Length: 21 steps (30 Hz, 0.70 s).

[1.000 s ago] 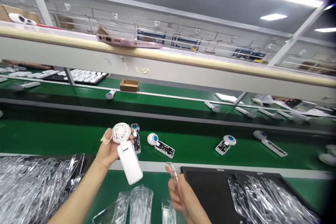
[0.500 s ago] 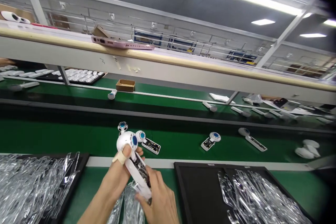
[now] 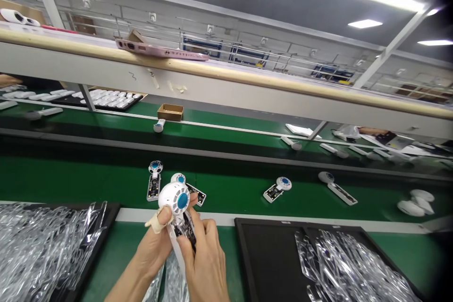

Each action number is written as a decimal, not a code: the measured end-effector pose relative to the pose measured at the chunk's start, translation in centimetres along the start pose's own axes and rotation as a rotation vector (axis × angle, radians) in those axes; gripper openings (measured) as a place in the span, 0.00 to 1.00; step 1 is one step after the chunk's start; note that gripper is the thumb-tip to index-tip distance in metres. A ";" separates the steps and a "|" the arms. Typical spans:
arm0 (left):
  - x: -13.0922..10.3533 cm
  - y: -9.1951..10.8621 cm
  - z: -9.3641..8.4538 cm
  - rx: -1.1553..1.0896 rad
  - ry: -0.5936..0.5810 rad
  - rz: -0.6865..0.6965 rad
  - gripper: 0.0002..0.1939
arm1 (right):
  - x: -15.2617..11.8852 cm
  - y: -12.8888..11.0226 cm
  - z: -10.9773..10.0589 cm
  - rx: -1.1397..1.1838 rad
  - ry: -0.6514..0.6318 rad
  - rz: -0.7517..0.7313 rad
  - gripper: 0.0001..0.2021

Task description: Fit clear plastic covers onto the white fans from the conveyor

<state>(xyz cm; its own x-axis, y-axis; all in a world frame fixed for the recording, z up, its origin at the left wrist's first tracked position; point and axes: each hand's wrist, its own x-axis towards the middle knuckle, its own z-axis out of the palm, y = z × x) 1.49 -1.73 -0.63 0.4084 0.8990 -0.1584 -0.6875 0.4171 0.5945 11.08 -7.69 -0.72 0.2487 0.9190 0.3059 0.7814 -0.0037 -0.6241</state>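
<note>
Both my hands hold a white handheld device (image 3: 174, 198) with a round, vented head and a blue centre. Its long body is uncovered on one side, showing a dark circuit board and some clear plastic. My left hand (image 3: 155, 240) grips it just below the head, the thumb wearing a pale wrap. Around the body, my right hand (image 3: 207, 255) is closed, its thumb pressed on the open side. Behind, on the green belt, lie a similar open device (image 3: 154, 186) and another one (image 3: 198, 195), partly hidden by the held device and my fingers.
Clear plastic pieces fill a black tray (image 3: 115, 219) at left and part of another black tray (image 3: 262, 259) at right. More devices (image 3: 278, 190) lie along the belt. Overhead runs a shelf (image 3: 226, 80) carrying a pink phone (image 3: 163, 51). A co-worker's hand (image 3: 9, 80) shows far left.
My right hand has slid up the body towards the head, and the head now faces me more. Devices on the near belt have shifted left, those on the far belt right.
</note>
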 end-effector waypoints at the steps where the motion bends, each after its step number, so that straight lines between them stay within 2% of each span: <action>1: 0.0 -0.1 0.0 0.010 0.006 0.001 0.25 | 0.0 0.1 0.3 -0.017 0.022 -0.013 0.23; 5: 0.2 0.2 0.3 0.047 0.015 0.007 0.25 | 0.0 0.4 1.0 -0.048 0.051 -0.068 0.24; 8: 0.3 0.5 0.7 0.040 0.067 0.042 0.26 | -0.5 0.5 1.3 0.007 0.033 -0.063 0.25; 11: 0.6 0.3 0.9 0.011 0.126 0.063 0.27 | -1.2 0.9 1.0 0.105 -0.067 -0.025 0.26; 16: 0.9 -0.8 0.7 0.105 0.133 0.101 0.27 | -1.0 2.2 -0.8 0.090 -0.260 -0.028 0.30; 18: 0.9 -1.0 0.4 0.230 0.124 0.040 0.27 | -0.7 2.7 -1.3 0.054 -0.258 -0.066 0.31; 21: 0.8 -1.0 0.0 0.423 0.152 -0.147 0.28 | -0.2 3.4 -1.5 0.009 -0.213 -0.089 0.29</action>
<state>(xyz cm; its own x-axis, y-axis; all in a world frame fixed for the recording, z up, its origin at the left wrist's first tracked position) 2.50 -1.40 -1.33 0.3685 0.8570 -0.3601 -0.3107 0.4787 0.8212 14.56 -8.46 -1.85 0.0525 0.9780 0.2020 0.7897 0.0832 -0.6079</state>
